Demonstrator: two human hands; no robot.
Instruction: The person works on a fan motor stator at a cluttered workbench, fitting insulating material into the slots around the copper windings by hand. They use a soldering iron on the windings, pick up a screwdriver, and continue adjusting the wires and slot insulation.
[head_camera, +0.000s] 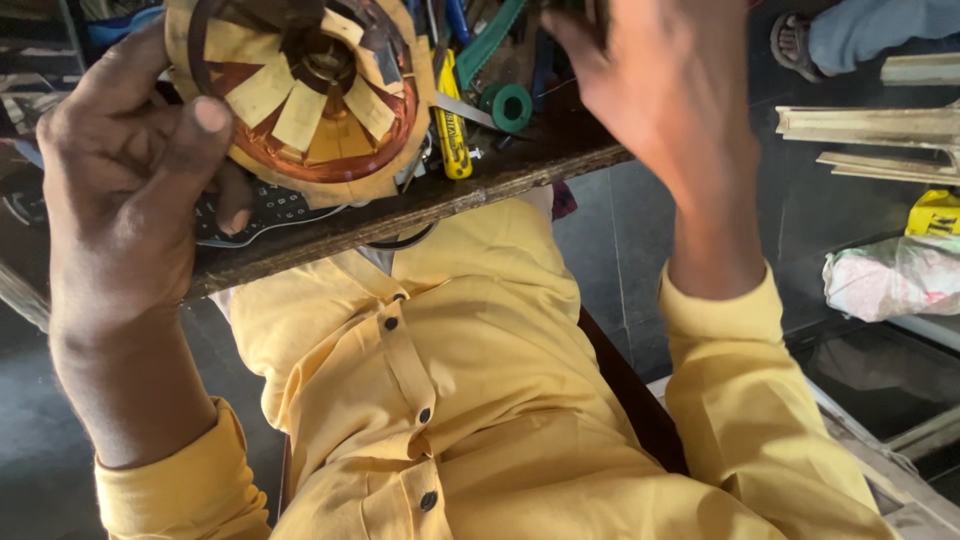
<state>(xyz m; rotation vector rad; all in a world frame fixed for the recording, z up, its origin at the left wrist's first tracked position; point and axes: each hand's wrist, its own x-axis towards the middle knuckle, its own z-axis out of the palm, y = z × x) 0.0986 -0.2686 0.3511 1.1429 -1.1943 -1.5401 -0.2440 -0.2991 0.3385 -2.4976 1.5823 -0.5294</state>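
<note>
Both raised: left hand (120, 190) round stator (300, 95).

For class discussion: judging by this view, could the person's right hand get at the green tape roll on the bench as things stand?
Probably yes. The right hand is raised above the bench edge, holding nothing visible, and the green tape roll lies just beside it, uncovered on top. The left hand is busy gripping the copper-wound stator and does not block the way.

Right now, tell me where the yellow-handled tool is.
In the head view, the yellow-handled tool lies on the wooden bench edge, upper middle, just right of the round copper-wound coil held by the left hand, with a green tape roll to its right.
</note>
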